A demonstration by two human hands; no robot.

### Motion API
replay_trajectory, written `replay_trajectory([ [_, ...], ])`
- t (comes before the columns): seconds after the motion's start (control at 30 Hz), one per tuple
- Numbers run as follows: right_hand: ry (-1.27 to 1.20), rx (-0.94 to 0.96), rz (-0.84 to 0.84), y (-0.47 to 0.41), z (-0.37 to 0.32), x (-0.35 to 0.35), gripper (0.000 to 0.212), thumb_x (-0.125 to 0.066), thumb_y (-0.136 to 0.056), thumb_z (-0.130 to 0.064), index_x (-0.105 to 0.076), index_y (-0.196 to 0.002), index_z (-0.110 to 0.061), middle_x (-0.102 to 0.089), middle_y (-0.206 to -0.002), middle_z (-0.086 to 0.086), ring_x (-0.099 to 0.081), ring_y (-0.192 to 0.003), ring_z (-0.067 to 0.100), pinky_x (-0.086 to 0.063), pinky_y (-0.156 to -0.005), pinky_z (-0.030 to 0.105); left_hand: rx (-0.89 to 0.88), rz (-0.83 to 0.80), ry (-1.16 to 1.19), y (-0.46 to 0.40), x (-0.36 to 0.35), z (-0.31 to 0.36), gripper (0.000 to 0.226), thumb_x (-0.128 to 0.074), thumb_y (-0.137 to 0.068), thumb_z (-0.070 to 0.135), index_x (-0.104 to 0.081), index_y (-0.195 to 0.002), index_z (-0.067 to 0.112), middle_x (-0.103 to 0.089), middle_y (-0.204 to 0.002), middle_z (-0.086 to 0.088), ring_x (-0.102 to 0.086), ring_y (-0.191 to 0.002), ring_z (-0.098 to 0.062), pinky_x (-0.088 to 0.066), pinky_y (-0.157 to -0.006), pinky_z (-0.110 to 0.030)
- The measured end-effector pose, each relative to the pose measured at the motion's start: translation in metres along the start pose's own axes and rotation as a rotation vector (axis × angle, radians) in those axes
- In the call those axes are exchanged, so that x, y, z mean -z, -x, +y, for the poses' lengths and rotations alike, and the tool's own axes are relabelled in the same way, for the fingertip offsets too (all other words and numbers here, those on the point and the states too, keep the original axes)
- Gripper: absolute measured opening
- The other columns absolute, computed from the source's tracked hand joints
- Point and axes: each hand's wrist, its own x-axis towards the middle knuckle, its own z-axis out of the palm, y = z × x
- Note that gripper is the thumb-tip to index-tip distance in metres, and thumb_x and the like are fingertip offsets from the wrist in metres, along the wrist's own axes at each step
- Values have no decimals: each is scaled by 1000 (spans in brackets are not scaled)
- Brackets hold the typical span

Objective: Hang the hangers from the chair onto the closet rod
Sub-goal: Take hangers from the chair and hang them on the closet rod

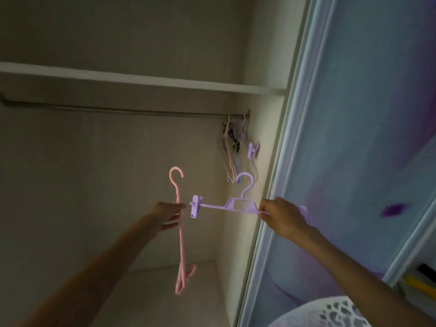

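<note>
Midway through hanging, by the look of it; left hand (168, 214) gripping the pink hanger (179, 232) edge-on, right hand (282, 218) pinching one end of the purple clip hanger (232, 206), both well below the closet rod (118, 110); next, lifting a hook over the rod beside the hung bunch (236, 147); chair out of view; bunch too dim to count.

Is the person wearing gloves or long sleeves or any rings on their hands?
No. Both arms are bare as far as the picture shows, with no sleeves in sight. The left hand and the right hand wear no gloves, and no rings, watch or bracelet show. The closet light is dim, so a very thin ring could go unseen.
</note>
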Motion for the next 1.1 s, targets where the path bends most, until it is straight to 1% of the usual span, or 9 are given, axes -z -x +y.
replay_trajectory([
  [0.1, 85, -31, 125, -38, -27, 8, 25, -45, -96, -37, -57, -110, -20, -57, -112, 10, -59, -104, 32, -44, -85, 35, -5, 1, 41, -27, 18, 25, 15, -65, -85, 11, -58, -73, 8, -58, -76, -5, -54, -66, -13, -47, -62, -22],
  [0.23, 174, -171, 216, -98, -47, 4, 22, -35, -94, -46, -52, -95, -31, -67, -79, 0, -65, -74, 27, -46, -76, 43, -24, -25, 39, -74, 39, 57, 15, -65, -85, 9, -58, -72, 7, -58, -75, -5, -54, -66, -14, -47, -63, -22],
  [0.3, 219, -226, 246, -117, -58, 12, 20, -38, -94, -41, -55, -95, -29, -69, -77, -2, -66, -69, 25, -44, -75, 42, -43, -46, 39, -95, 44, 71, 16, -65, -85, 8, -57, -71, 7, -57, -74, -5, -53, -66, -13, -45, -64, -24],
  [0.4, 107, -229, 329, -145, -82, 32, 20, -41, -97, -17, -57, -108, -20, -70, -102, 3, -68, -93, 26, -45, -80, 36, -71, -72, 7, -126, 50, 94, 16, -65, -84, 8, -57, -70, 9, -56, -74, -5, -52, -65, -12, -44, -59, -22],
  [0.5, 95, -303, 352, -181, -92, 41, 26, -39, -98, -12, -60, -112, -15, -65, -115, 5, -61, -111, 25, -44, -87, 34, -84, -97, 6, -154, 49, 112, 16, -66, -84, 9, -57, -71, 10, -55, -75, -4, -51, -65, -11, -40, -55, -22],
  [0.73, 190, -266, 334, -260, -104, 52, 28, -36, -98, -4, -57, -116, -11, -65, -116, 4, -63, -107, 23, -45, -69, 24, -85, -79, 66, -203, 35, 126, 19, -64, -85, 12, -57, -68, 10, -54, -70, -4, -48, -63, -11, -37, -53, -22],
  [0.83, 217, -268, 315, -298, -105, 49, 29, -37, -95, 2, -58, -114, -5, -66, -115, 13, -63, -108, 29, -49, -83, 35, -63, -77, 72, -220, 35, 131, 20, -65, -85, 12, -56, -67, 10, -52, -71, -4, -47, -64, -11, -37, -54, -22],
  [0.93, 258, -243, 361, -327, -102, 35, 28, -44, -93, -1, -60, -115, -9, -68, -111, 8, -67, -102, 24, -52, -80, 31, -53, -61, 58, -238, 37, 135, 20, -64, -85, 13, -56, -67, 10, -52, -71, -4, -46, -65, -11, -38, -55, -21],
  [1.1, 261, -210, 278, -355, -97, 16, 31, -40, -95, 1, -52, -122, -5, -61, -124, 10, -61, -112, 24, -47, -88, 31, -48, -56, 65, -258, 42, 142, 15, -64, -86, 11, -58, -72, 10, -56, -76, -2, -49, -68, -9, -40, -56, -20],
])
